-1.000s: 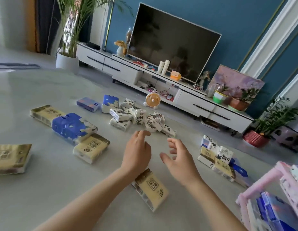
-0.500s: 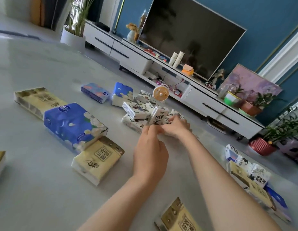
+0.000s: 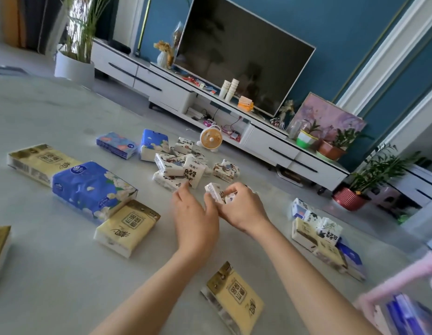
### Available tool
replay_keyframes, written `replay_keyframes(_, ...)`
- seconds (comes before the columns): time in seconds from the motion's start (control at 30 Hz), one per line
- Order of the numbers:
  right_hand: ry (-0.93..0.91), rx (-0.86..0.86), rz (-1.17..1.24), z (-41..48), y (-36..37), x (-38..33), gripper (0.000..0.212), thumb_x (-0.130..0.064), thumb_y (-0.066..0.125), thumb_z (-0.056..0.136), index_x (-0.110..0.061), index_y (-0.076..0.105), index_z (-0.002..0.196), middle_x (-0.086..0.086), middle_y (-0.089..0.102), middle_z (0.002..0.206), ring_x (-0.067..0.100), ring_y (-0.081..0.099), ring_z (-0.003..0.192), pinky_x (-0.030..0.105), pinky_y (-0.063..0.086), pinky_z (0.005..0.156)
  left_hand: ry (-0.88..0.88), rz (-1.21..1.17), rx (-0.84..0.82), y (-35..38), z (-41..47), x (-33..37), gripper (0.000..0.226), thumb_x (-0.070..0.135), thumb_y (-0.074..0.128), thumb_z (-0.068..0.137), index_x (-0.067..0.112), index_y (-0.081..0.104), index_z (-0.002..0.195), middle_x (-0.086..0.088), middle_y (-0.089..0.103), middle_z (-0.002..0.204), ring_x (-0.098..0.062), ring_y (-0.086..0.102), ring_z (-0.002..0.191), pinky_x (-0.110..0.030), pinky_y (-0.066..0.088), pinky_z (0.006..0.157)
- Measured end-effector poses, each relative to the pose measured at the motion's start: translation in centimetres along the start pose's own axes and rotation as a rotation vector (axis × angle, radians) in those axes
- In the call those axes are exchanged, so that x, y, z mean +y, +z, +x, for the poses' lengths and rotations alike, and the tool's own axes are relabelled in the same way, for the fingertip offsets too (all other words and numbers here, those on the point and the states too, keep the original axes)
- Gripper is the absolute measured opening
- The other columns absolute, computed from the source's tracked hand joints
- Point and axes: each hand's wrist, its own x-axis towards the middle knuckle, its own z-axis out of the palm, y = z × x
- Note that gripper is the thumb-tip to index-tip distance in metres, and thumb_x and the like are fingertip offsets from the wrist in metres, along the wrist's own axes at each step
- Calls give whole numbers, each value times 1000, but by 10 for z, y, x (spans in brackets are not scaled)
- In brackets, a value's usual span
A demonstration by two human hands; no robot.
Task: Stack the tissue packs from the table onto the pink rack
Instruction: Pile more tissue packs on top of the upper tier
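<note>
View from the head camera over the grey counter [image 3: 65,274]. The right hand [image 3: 244,209] pinches one small white tissue pack [image 3: 215,192] by its near end, fingers curled round it, and holds it just off the counter in front of the pile of small packs [image 3: 176,163]. The left hand [image 3: 195,216] lies just beside it with the fingers loosely spread and the fingertips towards the pile. Whether its thumb touches the held pack cannot be told, as the hands overlap here.

The pink rack [image 3: 398,279] shows only as a blurred corner at the lower right edge, well apart from the pile, with blue packs [image 3: 403,313] already in it. Many packs remain on the counter, among them a large blue pack [image 3: 91,187] and a yellow pack [image 3: 128,226].

Handling, as a judgement: the packs look light, soft and wrapped in slick film. A small one suits a pinch across its short sides. A large one likely needs a hold across its width, or both hands.
</note>
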Motion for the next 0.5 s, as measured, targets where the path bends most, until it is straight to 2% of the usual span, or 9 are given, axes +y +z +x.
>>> replay_keyframes(0.07,-49,85,50,-34,-19,4,52,-58,62,76,-21,52,110,-2,63,108,19,59,99,29,48,79,-91,-78,-163,-3,-6,27,27,34,38,97,11,51,103,-4,57,99,-24,52,102,-32,40,85)
replay_keyframes(0.1,-61,128,68,-49,-31,7,51,-58,63,75,-21,51,109,-2,64,104,19,60,94,29,48,75,-102,-132,-266,-4,-12,43,30,37,36,98,14,52,90,-5,59,89,-26,55,95,-33,43,83)
replay_keyframes(0.13,-67,171,88,-65,-44,11,50,-57,64,73,-22,49,106,-3,65,99,18,61,88,29,48,69,-84,-152,-375,-6,-19,59,31,40,36,97,16,51,84,-8,62,90,-28,58,95,-37,46,85)
replay_keyframes(0.2,-85,256,126,-94,-72,21,49,-56,66,69,-26,45,100,-6,66,89,14,62,78,29,48,61,15,-139,-585,-10,-44,88,32,42,40,96,16,56,85,-16,66,98,-29,62,95,-46,49,88)
replay_keyframes(0.3,-138,416,169,-140,-111,42,41,-53,63,66,-35,41,96,-11,63,85,12,60,79,28,46,62,175,-181,-816,-16,-87,121,27,27,47,95,5,61,102,-21,66,98,-20,64,83,-44,52,82)
replay_keyframes(0.37,-174,474,208,-172,-130,59,48,-53,65,65,-38,42,104,-11,62,92,11,59,88,27,47,70,231,-192,-859,-19,-116,139,22,16,46,96,4,59,109,-19,67,96,-18,66,82,-39,56,79)
replay_keyframes(0.43,-184,464,283,-202,-149,75,59,-56,70,63,-43,40,112,-13,60,104,6,57,97,25,48,79,266,-170,-840,-16,-142,154,23,11,44,95,12,60,111,-15,69,93,-22,68,84,-38,57,78)
replay_keyframes(0.5,-184,502,327,-228,-169,97,52,-48,72,66,-48,44,109,-19,59,103,-4,56,94,16,46,78,244,-188,-825,-8,-166,168,24,10,44,95,19,61,109,-10,71,91,-19,69,83,-33,58,74)
